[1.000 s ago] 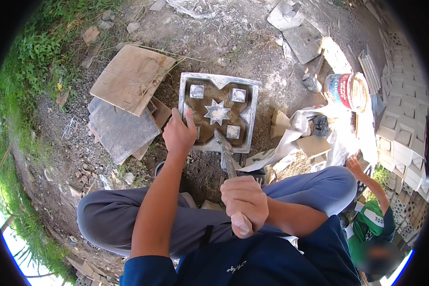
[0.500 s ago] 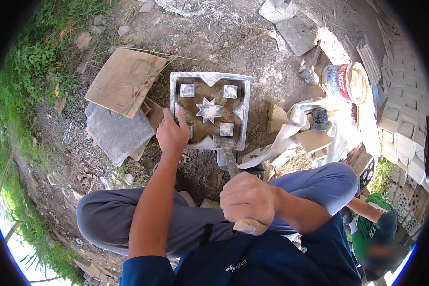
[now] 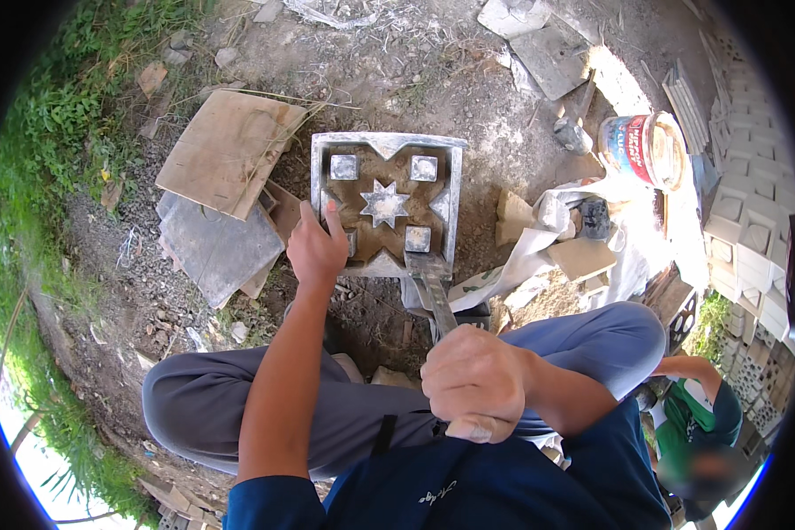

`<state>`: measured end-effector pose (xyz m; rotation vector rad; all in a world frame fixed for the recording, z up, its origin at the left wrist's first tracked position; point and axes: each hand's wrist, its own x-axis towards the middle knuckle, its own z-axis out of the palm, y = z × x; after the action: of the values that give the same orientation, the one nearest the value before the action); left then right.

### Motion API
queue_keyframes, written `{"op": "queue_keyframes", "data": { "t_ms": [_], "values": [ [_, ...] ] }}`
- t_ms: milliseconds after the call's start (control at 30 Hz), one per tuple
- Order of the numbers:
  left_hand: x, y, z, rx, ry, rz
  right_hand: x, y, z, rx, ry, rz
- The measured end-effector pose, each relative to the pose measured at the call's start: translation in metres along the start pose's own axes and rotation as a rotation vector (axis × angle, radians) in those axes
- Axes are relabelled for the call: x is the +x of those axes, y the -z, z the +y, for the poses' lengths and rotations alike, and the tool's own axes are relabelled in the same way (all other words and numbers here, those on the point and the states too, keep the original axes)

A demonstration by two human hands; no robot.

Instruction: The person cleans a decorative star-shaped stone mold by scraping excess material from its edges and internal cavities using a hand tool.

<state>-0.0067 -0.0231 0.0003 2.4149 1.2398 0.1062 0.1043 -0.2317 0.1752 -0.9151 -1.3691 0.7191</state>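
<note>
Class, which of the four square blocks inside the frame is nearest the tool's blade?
The lower-right block: the flat tool in the right hand has its blade right beside it; the other three stand farther off.

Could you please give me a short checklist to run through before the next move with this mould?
1. Left hand on the mould: ok, at its left wall.
2. Right hand closed around the flat-bladed tool: ok.
3. Blade placed at the mould: ok, at the near right corner; how firmly it presses, cannot tell.
4. Star in the middle in view: ok, unobstructed.
5. All four square blocks fully in view: not ok, the left hand partly covers the near left one.
6. Co-worker away from the mould: ok, off to the far right.
</note>
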Motion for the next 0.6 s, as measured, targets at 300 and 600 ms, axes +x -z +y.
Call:
{"op": "queue_keyframes", "data": {
  "t_ms": [300,600],
  "values": [
    [-0.001,-0.005,-0.002,0.006,-0.049,0.066,0.006,-0.003,0.000,-0.037,0.011,0.033],
    [0.001,0.001,0.004,-0.024,-0.017,-0.019,0.005,-0.004,0.016,0.033,-0.093,0.374]
  ]
}}
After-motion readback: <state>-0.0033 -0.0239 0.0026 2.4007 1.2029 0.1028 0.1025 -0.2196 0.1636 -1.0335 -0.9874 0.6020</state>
